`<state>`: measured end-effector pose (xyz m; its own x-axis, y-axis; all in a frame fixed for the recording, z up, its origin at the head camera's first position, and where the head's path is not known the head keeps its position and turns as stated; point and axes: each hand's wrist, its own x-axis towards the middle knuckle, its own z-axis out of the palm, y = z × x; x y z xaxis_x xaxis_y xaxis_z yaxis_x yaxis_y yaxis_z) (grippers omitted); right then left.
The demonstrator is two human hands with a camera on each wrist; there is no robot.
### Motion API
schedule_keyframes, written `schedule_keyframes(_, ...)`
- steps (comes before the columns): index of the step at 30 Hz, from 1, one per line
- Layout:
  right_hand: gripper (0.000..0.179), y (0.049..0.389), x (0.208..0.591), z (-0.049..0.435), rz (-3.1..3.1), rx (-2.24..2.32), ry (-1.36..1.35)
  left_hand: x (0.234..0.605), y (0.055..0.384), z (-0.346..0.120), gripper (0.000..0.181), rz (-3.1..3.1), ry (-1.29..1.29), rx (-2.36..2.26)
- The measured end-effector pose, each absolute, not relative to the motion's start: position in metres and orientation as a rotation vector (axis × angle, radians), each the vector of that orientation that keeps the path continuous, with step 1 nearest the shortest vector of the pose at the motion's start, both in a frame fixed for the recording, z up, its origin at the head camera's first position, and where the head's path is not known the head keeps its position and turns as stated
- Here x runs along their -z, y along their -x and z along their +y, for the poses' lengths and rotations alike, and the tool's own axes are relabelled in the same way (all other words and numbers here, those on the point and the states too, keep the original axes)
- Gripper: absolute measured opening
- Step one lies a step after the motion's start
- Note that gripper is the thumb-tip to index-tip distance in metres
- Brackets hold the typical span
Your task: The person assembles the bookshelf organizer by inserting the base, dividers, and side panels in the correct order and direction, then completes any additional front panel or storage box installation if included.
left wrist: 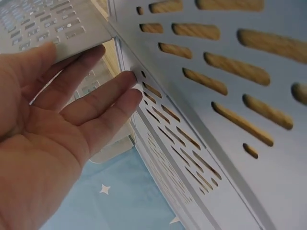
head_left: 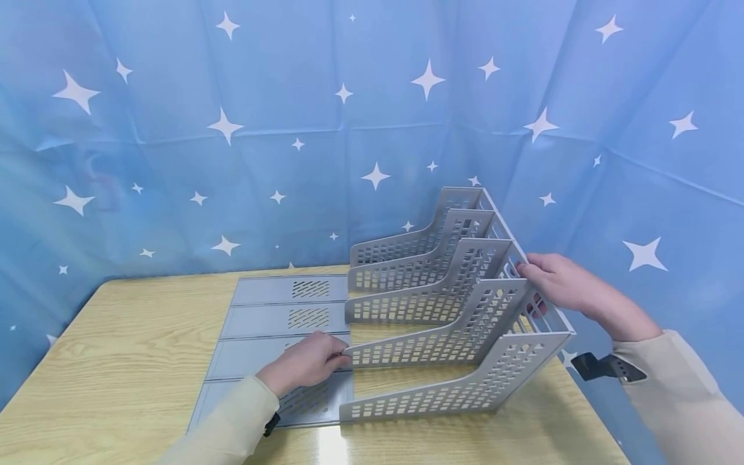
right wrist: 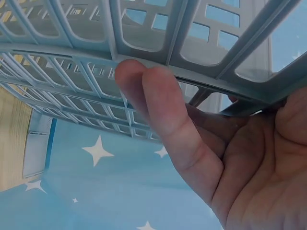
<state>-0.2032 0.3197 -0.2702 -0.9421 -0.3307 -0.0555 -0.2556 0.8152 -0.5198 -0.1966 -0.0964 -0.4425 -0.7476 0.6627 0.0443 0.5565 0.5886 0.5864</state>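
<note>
Tabletop (head_left: 116, 336), wood-grained; starry curtain (head_left: 279, 84) hanging behind.
I'm watching remotely: left hand (head_left: 308, 363) pinching a gray divider (head_left: 420, 346), right hand (head_left: 549, 283) gripping the rack's back (head_left: 503, 219).

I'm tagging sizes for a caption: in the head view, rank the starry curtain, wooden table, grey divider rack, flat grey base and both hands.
1. Starry curtain
2. Wooden table
3. Grey divider rack
4. Flat grey base, partly covered
5. Left hand and right hand: too alike to rank.
</note>
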Motion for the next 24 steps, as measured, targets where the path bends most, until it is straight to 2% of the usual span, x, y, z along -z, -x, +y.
schedule_keyframes(10, 0.032, 0.204, 0.270, 0.320, 2.883, 0.768, 0.466, 0.443, 0.195, -0.096, 0.047, 2.660, -1.049, -0.854)
schedule_keyframes(18, 0.031, 0.200, 0.269, 0.318, 2.938, 0.748, 0.556, 0.448, 0.195, -0.094, 0.024, 2.726, -1.081, -0.793)
schedule_keyframes(24, 0.028, 0.193, 0.268, 0.316, 2.933, 0.768, 0.622, 0.443, 0.193, -0.100, 0.034, 2.658, -1.094, -0.800)
